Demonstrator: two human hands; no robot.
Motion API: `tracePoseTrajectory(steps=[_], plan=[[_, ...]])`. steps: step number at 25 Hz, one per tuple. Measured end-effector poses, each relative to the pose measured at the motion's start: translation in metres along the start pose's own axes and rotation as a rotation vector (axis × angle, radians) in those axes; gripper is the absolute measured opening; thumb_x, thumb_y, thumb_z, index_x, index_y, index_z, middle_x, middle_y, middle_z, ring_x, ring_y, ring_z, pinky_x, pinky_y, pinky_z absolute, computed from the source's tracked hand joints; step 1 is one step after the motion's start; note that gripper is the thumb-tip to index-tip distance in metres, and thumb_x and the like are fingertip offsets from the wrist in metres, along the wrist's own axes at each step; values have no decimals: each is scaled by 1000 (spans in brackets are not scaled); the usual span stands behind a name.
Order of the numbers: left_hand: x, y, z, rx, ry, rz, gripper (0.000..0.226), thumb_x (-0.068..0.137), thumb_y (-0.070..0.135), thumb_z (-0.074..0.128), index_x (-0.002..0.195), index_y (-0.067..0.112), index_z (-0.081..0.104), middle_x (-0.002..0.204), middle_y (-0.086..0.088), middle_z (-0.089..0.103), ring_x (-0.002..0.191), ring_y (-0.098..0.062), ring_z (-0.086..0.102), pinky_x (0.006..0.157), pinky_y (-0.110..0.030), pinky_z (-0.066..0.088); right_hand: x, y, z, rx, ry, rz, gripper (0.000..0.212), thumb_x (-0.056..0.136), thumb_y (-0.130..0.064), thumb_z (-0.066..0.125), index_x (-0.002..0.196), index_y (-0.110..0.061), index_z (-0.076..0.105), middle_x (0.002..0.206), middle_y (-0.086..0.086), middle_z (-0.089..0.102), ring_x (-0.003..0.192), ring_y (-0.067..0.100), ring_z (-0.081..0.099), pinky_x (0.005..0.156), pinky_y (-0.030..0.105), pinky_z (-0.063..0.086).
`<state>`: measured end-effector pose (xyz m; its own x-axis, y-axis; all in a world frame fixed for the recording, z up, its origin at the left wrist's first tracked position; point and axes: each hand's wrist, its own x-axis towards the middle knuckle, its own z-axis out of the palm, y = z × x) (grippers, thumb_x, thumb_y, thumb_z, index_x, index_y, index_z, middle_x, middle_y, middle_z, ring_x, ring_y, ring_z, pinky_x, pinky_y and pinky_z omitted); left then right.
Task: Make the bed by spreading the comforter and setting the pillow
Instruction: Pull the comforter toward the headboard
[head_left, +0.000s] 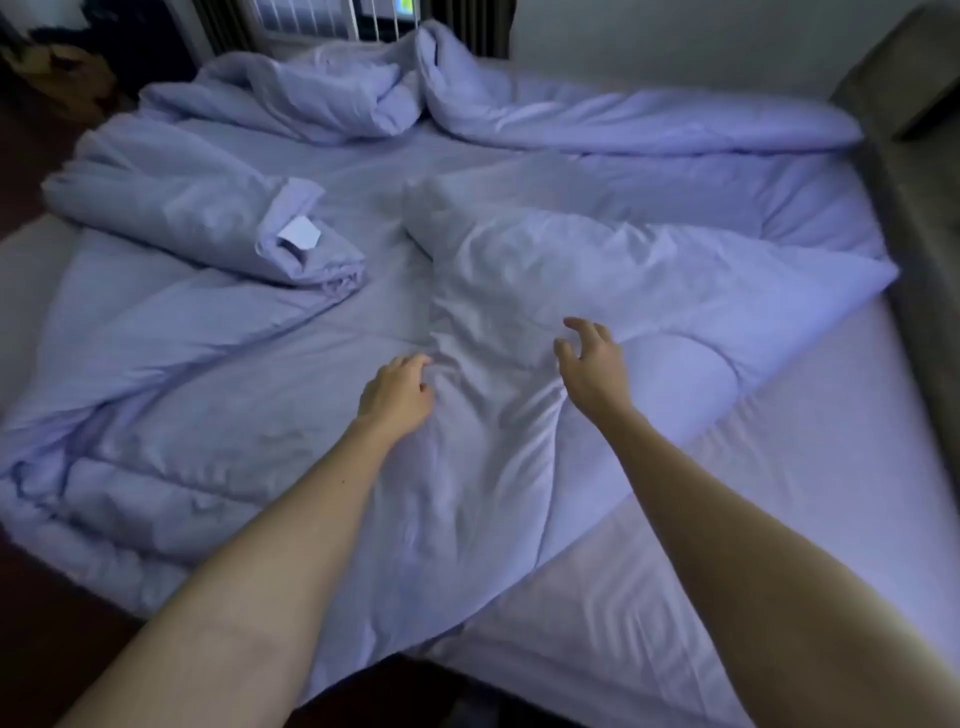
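A pale lilac comforter (218, 374) lies crumpled across the bed, bunched in folds at the left, the far side and the middle. One folded corner at the left shows a white tag (298, 235). My left hand (397, 392) rests on the comforter near its middle, fingers curled into the fabric. My right hand (589, 364) hovers just above a raised fold, fingers spread, holding nothing. Bare fitted sheet (779, 493) shows at the near right. I cannot pick out a pillow among the folds.
A grey upholstered headboard (914, 218) runs along the right side of the bed. Dark floor (57, 623) lies at the near left. A window with bars and curtains (332, 21) stands beyond the far edge, with dark objects at the far left.
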<state>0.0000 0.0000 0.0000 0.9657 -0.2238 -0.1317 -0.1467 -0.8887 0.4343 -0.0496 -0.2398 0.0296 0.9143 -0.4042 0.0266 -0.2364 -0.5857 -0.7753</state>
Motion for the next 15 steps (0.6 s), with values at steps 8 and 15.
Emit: tracePoseTrajectory(steps=[8, 15], plan=[[15, -40, 54, -180, -132, -313, 69, 92, 42, 51, 142, 1, 29, 146, -24, 39, 132, -39, 42, 109, -43, 36, 5, 41, 30, -567, -174, 62, 55, 92, -41, 45, 144, -25, 34, 160, 0, 16, 146, 34, 5, 111, 47, 25], [5, 4, 53, -836, -12, -358, 69, 76, 35, 76, 133, 9, 47, 122, -8, 62, 111, -21, 59, 90, -25, 50, 6, 46, 18, -463, -129, 8, 50, 91, -30, 51, 138, -15, 44, 151, 8, 35, 142, 31, 24, 113, 39, 26]])
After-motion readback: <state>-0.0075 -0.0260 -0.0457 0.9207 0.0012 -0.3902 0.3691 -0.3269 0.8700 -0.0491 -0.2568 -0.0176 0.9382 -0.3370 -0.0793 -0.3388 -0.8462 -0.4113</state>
